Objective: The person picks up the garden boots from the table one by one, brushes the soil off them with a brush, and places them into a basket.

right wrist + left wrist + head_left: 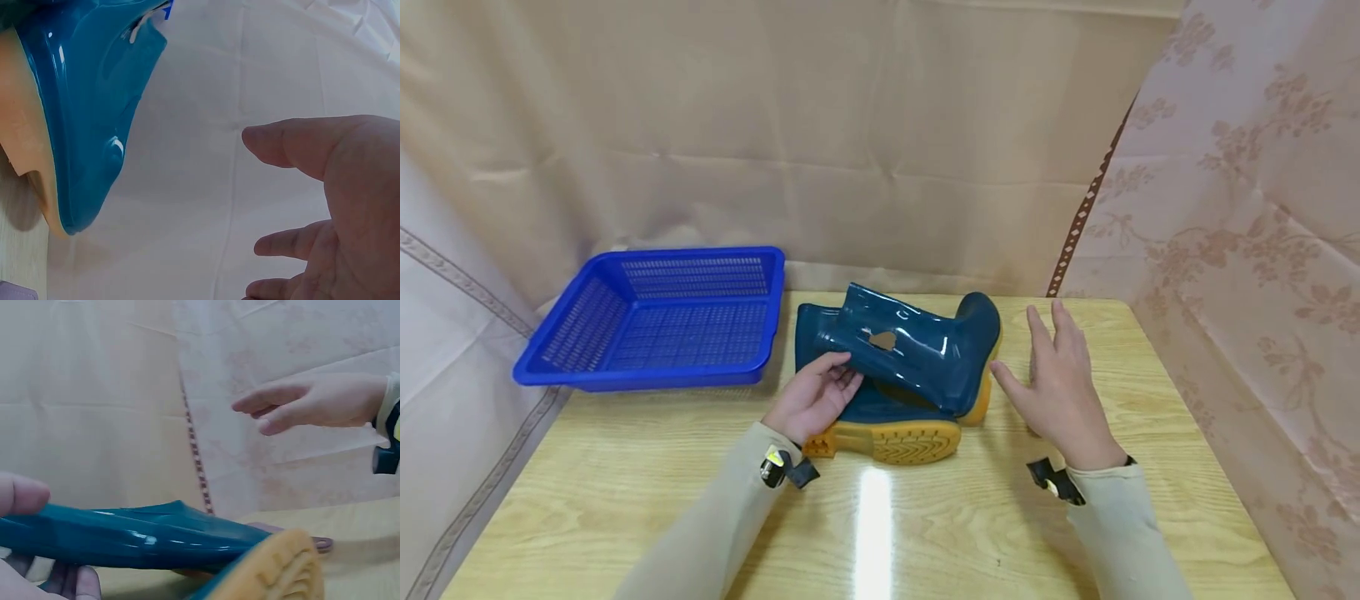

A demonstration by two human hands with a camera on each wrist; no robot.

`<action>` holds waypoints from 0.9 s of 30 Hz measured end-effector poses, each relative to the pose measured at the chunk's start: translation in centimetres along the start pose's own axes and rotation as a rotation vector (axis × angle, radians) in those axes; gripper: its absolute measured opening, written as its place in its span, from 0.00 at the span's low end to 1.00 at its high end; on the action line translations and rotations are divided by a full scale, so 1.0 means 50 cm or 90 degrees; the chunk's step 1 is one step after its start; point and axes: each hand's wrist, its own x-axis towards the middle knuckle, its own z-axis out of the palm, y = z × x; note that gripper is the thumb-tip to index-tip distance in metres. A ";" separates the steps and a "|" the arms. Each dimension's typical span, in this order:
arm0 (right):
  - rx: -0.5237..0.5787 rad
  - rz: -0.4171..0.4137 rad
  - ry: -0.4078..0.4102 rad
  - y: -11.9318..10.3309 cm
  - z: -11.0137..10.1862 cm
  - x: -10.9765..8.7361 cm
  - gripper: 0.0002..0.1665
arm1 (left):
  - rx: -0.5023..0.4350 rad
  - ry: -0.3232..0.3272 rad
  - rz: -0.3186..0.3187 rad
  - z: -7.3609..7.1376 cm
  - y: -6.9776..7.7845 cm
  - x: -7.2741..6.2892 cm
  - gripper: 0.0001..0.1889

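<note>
Two glossy dark teal rain boots with yellow soles lie overlapping on the table. The upper boot (917, 342) lies across the other, its shaft toward the left and its foot at the right; a brown patch marks the shaft. My left hand (820, 396) pinches the edge of that shaft, thumb (22, 494) on top and fingers underneath. The lower boot (865, 408) has its treaded sole (281, 569) facing me, partly covered by the upper one. Fingers spread, my right hand (1060, 387) hovers just right of the upper boot's foot, holding nothing.
A blue plastic basket (756, 375) with mesh sides stands at the left, beside the boots. Behind my right hand is a mostly hidden purplish-brown item (323, 544) on the wooden table (1000, 533). Beige and floral cloth (1247, 208) hangs at the back and right.
</note>
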 end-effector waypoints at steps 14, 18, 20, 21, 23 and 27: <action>0.016 -0.001 0.012 0.009 -0.005 0.000 0.54 | -0.071 -0.086 -0.026 0.024 -0.035 0.055 0.29; 0.021 -0.006 0.009 0.010 -0.006 0.001 0.54 | -0.022 -0.105 -0.023 0.026 -0.029 0.056 0.29; 0.022 -0.007 0.006 0.010 -0.007 0.001 0.54 | -0.002 -0.112 -0.021 0.030 -0.025 0.057 0.28; 0.022 -0.005 0.005 0.010 -0.008 0.001 0.54 | 0.001 -0.112 -0.021 0.034 -0.022 0.057 0.28; 0.021 -0.003 0.005 0.010 -0.010 -0.001 0.54 | -0.006 -0.110 -0.021 0.044 -0.017 0.059 0.26; 0.024 0.003 0.006 0.009 -0.014 -0.005 0.54 | -0.037 -0.104 -0.014 0.078 -0.005 0.061 0.23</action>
